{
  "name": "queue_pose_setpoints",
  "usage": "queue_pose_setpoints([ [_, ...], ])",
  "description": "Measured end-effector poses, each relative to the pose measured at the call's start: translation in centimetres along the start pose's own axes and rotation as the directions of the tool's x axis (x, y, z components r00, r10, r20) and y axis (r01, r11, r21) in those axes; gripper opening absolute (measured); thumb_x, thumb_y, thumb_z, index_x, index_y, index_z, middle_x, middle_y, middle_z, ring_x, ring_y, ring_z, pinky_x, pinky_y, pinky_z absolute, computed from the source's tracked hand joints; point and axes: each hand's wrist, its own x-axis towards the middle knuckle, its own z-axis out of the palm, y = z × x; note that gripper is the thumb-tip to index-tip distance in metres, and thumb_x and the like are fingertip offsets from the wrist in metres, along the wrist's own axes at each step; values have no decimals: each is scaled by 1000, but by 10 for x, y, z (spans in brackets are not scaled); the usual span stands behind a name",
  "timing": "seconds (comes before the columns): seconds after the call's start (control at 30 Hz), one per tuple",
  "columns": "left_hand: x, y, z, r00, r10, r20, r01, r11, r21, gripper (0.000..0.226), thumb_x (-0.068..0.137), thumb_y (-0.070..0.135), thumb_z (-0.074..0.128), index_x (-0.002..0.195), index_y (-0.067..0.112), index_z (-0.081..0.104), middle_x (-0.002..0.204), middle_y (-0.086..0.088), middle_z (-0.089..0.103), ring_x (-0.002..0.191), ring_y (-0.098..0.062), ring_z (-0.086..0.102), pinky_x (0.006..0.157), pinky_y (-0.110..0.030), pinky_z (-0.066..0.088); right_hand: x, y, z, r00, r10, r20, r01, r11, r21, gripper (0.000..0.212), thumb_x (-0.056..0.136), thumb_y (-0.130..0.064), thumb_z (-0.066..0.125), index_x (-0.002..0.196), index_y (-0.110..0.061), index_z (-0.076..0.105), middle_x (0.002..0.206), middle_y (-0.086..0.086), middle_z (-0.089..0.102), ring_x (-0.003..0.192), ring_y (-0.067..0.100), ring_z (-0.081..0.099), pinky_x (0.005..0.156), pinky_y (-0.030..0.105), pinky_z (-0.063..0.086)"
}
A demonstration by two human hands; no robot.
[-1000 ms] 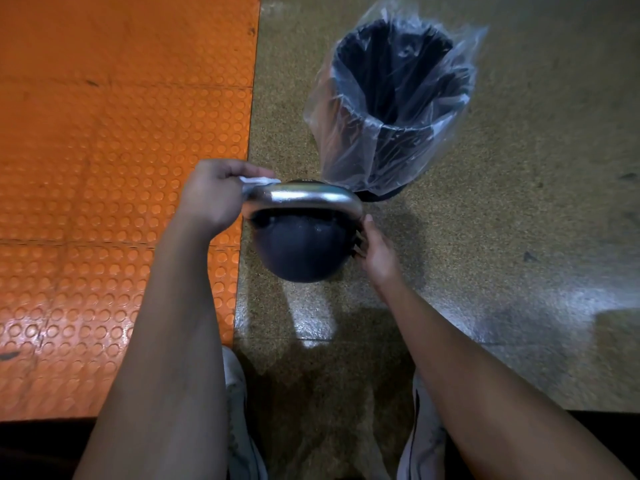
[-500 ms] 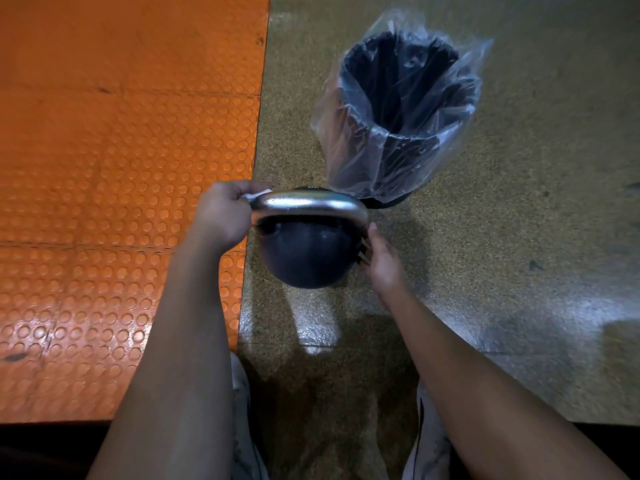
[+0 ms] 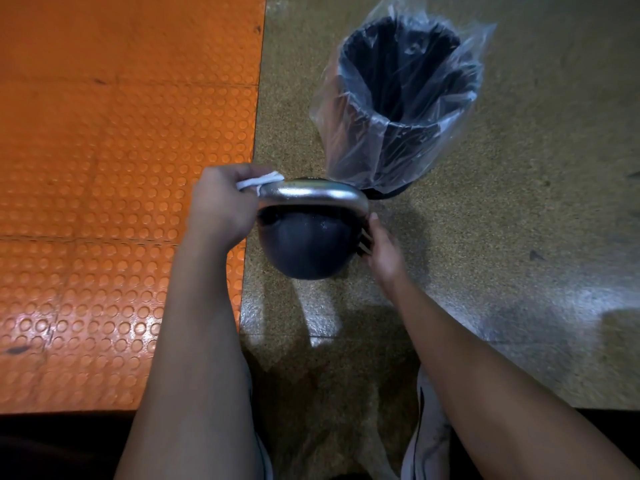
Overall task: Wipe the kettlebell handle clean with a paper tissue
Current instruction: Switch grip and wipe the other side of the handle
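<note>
A dark round kettlebell [image 3: 304,247] with a shiny silver handle [image 3: 311,195] stands on the speckled floor in front of me. My left hand [image 3: 221,206] grips the left end of the handle, with a white paper tissue [image 3: 258,180] wrapped under its fingers; only a strip of the tissue shows. My right hand [image 3: 381,247] rests against the right side of the kettlebell's body, fingers straight and touching it just below the handle's right end.
A black bin [image 3: 405,109] lined with a clear plastic bag stands just behind the kettlebell, to the right. An orange studded mat [image 3: 114,168] covers the floor on the left. My shoes [image 3: 426,441] show at the bottom edge.
My left hand with the tissue stays at the handle's left end, shifting slightly; a bit more tissue shows now. The right hand has not moved on the kettlebell.
</note>
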Motion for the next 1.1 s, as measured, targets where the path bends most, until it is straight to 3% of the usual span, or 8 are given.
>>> queue_pose_setpoints([
  [0.17,-4,1,2,998,-69,12,68,995,76,32,93,16,60,123,22,71,109,-10,73,84,-28,66,66,-23,44,-3,-1,-1,1000,-6,-8,5,999,-53,95,54,-105,55,130,-50,66,148,1,61,137,26,54,117,57,41],
  [0.3,-14,8,11,998,29,-62,-24,996,88,44,89,6,49,122,25,71,120,-4,72,110,-26,66,96,-31,51,0,0,-1,1000,-10,6,10,1000,-26,65,57,-103,56,105,-61,69,146,0,62,138,26,54,117,57,41],
  [0.4,-27,-1,21,977,98,-187,-82,993,89,45,89,2,48,123,21,70,125,-4,70,118,-24,62,100,-27,44,0,-1,0,1000,-28,-11,28,999,-23,55,62,-99,57,98,-60,71,142,2,65,135,27,56,117,58,41],
  [0.53,-22,-16,29,968,66,-242,-49,996,76,45,90,3,45,125,17,69,127,-7,68,121,-31,60,105,-36,44,-1,-2,0,999,-38,-2,38,999,-25,81,50,-104,58,112,-53,69,145,3,63,137,27,55,117,57,41],
  [0.6,-21,-12,32,965,90,-247,-73,994,81,45,90,2,45,125,18,69,127,-5,68,122,-30,58,107,-33,42,-2,-4,0,1000,-16,-8,16,1000,-13,77,50,-103,60,106,-52,71,143,3,64,135,27,57,116,57,42],
  [0.8,-21,-10,32,951,176,-255,-150,982,120,47,87,-2,45,119,18,72,126,-4,69,120,-30,60,105,-30,40,-8,-7,1,999,-29,-23,28,999,-41,59,62,-96,59,100,-53,70,139,3,66,133,26,58,116,56,42],
  [0.93,-22,-5,37,931,258,-257,-225,963,150,48,84,-1,44,119,16,73,125,-1,69,120,-23,58,103,-19,33,-10,-10,1,1000,-1,-25,1,1000,-8,40,94,-71,55,114,-40,70,126,-1,70,128,26,61,115,55,45],
  [1.1,-17,-20,43,920,209,-331,-169,975,146,48,85,-3,44,120,14,72,126,-4,69,120,-28,59,102,-20,33,-14,-10,3,999,-17,-36,15,998,-68,86,73,-90,51,138,-35,65,143,4,64,135,28,56,117,57,41],
])
